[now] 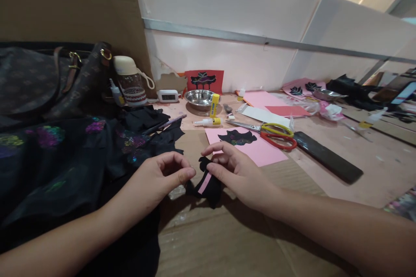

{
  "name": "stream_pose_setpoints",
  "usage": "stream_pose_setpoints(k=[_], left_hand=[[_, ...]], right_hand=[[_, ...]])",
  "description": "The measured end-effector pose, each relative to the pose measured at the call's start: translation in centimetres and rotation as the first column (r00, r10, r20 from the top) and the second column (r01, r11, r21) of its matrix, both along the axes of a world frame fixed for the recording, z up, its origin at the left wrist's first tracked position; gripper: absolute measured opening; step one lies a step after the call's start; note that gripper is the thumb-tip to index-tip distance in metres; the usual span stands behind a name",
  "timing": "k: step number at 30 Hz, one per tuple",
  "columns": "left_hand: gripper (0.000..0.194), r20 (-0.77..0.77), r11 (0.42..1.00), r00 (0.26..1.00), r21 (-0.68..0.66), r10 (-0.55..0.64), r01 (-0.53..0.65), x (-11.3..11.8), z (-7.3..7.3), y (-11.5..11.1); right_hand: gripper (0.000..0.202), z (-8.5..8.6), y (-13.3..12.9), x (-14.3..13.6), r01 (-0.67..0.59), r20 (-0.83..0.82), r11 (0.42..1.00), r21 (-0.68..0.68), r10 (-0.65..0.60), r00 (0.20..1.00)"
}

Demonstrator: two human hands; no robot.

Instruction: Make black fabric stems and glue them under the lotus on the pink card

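Between my hands is a small black fabric cutout (212, 190) with wavy edges, a pink paper strip (204, 183) lying along it. My right hand (238, 173) pinches its upper end, the thumb on top and the index finger raised and curved. At its left side, my left hand (169, 173) has thumb and index finger pressed together; whatever lies between those tips is too small to make out. Just beyond my fingers, a pink paper sheet (266, 153) carries a black roof-shaped cutout (237, 137) with glittery spots.
Scissors (276, 134) with yellow and red handles and a dark phone (328, 156) lie to the right. Behind are a glue bottle (208, 122), a yellow glue stick (214, 105) and a metal bowl (199, 100). Black sequined fabric (71, 164) covers the left; cardboard (227, 246) lies beneath.
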State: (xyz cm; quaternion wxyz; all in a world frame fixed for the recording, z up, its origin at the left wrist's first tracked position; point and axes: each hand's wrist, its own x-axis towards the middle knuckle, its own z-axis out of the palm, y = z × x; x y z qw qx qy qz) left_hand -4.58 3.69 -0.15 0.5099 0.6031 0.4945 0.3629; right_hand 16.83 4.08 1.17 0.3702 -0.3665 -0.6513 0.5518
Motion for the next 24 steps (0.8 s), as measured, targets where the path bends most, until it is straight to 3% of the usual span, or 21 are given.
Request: stream_pose_setpoints(k=[7, 15, 21, 23, 24], left_hand=[[0.037, 0.014, 0.999, 1.000, -0.022, -0.028, 0.028, 0.1, 0.3, -0.4], [0.043, 0.002, 0.999, 0.999, -0.033, -0.038, 0.038, 0.3, -0.7, -0.6], [0.042, -0.057, 0.998, 0.997, 0.022, -0.059, 0.061, 0.6, 1.2, -0.3], [0.046, -0.063, 1.000, 0.998, 0.007, -0.029, 0.030, -1.2, -0.8, -0.9], [0.045, -0.080, 0.999, 0.997, 0.039, 0.018, -0.015, -2.7, -3.1, -1.4]], right_hand=[[0.016, -0.2, 0.0, 0.1, -0.029, -0.014, 1.000, -0.011, 0.029, 0.999], [0.017, -0.2, -0.1, -0.2, 0.014, 0.009, 1.000, -0.017, -0.014, 1.000], [0.023, -0.5, 0.0, -0.3, 0.048, -0.019, 0.994, -0.100, -0.050, 0.999], [0.024, -0.6, 0.0, -0.2, 0.060, -0.017, 0.995, -0.079, -0.061, 0.998], [0.024, -0.6, 0.1, -0.1, 0.062, -0.013, 0.996, -0.058, -0.063, 0.998]])
